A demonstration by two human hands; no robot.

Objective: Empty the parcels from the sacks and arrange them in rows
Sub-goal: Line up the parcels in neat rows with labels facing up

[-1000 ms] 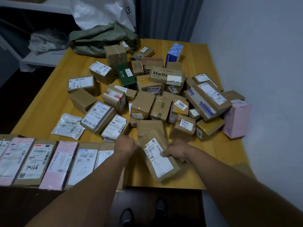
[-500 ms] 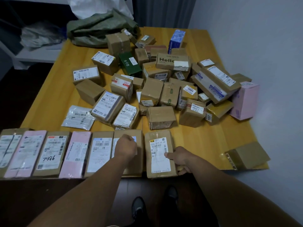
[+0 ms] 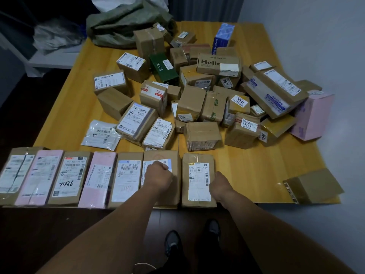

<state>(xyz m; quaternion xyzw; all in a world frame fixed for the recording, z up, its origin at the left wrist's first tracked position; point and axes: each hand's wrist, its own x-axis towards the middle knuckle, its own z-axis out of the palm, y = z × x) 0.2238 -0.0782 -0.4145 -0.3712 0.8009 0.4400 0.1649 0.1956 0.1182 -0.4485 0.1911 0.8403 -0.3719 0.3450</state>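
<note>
Parcel in brown paper, last at the right end of the row, flat on the table at its near edge, white label facing up. Right hand set against the right side of it, knuckles up, fingers bent downward; cannot tell whether hooked round the edge or only pushing. Left hand closed in a fist, holding nothing, resting on the label of the neighbour parcel, just left of the first one, with a narrow gap between the two.

Further left of the left hand, five more flat parcels side by side along the same edge: brown, pink, brown, pink, brown, all with labels up.

Beyond both hands, toward the far side, loose pile of parcels, mostly brown boxes, tilted and lying over each other; among them a dark green box, a blue box standing upright and a box marked "Hello". Pink box leaning at the right flank of the pile. Clear pouch flat on the wood, beyond the left hand and to its left, just beside the pile.

Right of the right hand, well apart, single brown box at the near right corner of the table.

Behind the pile, at the far left corner, crumpled green sack.

Nearer than the hands, below the table edge, two dark shoes on a dark floor.
</note>
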